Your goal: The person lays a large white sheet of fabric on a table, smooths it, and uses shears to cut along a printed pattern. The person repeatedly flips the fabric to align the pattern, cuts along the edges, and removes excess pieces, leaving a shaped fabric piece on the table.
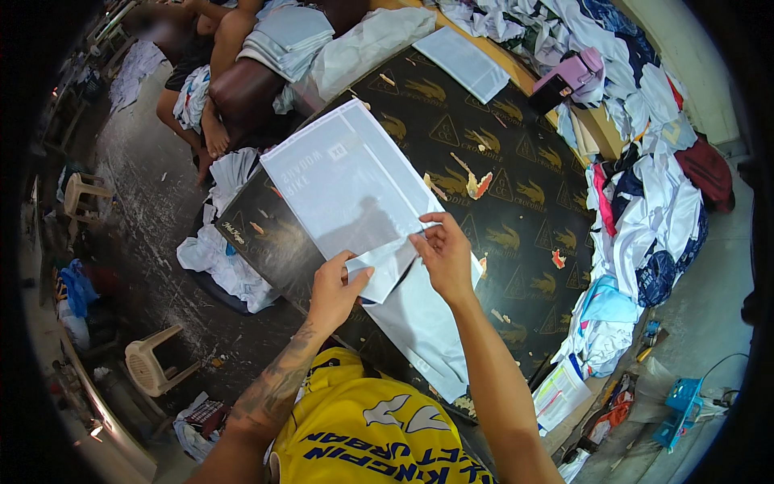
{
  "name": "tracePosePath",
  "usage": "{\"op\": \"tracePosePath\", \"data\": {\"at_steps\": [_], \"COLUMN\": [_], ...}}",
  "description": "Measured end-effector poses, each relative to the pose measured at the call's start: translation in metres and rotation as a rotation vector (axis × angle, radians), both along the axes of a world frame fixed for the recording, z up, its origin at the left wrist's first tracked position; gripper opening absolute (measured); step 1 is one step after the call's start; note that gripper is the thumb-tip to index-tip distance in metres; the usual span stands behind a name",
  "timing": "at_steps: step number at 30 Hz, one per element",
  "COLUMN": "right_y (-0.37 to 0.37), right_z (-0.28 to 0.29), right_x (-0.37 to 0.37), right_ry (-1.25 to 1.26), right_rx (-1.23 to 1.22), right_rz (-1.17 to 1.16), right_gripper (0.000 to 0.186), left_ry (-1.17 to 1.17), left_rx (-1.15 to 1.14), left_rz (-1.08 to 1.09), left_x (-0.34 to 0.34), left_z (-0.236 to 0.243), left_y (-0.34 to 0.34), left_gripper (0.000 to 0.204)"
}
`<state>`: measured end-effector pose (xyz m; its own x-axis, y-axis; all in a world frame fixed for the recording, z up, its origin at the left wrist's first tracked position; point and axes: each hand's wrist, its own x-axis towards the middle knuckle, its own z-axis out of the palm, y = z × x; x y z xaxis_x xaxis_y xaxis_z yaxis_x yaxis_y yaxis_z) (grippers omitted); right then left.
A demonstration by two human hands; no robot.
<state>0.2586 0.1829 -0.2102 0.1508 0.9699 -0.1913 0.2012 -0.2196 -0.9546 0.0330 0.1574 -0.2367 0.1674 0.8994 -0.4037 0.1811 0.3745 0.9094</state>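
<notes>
A flat clear plastic garment bag (339,181) with a white folded cloth inside lies on the black work board (492,210). My left hand (334,286) pinches the bag's near flap from the left. My right hand (443,254) grips the same open end from the right, thumb and fingers closed on the plastic edge. Another white folded garment (423,327) lies under the bag's near end, reaching toward my body. My yellow shirt fills the lower edge of the view.
A heap of white and coloured clothes (645,194) lines the board's right side. More packed garments (463,60) lie at the far end. Another person (230,81) sits at the far left. Two plastic stools (153,367) stand on the dark floor on the left.
</notes>
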Motion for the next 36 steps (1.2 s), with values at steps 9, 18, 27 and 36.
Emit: {"op": "tracePosePath", "data": {"at_steps": [9,18,27,36], "right_y": [-0.086,-0.343,-0.356,-0.335], "right_z": [-0.035,-0.048,-0.059,-0.009], "right_x": [0.093,0.131,0.152,0.148], "right_ry": [-0.338,-0.878,-0.185,-0.082], "right_rx": [-0.112,-0.257,-0.324,-0.346], "right_rz": [-0.19,-0.356,-0.373,-0.345], "right_gripper": [0.034,0.031,0.029,0.019], "left_ry": [0.611,0.354,0.612,0.465], "left_rx": [0.305,0.867,1.063,1.114], "left_rz": [-0.149,-0.851,-0.695,-0.893], "left_x": [-0.006,0.059,0.075,0.095], "left_z": [-0.011,-0.032,-0.025,-0.024], "left_y": [-0.044,-0.125,-0.152,-0.186], "left_gripper": [0.041,0.032,0.023,0.021]}}
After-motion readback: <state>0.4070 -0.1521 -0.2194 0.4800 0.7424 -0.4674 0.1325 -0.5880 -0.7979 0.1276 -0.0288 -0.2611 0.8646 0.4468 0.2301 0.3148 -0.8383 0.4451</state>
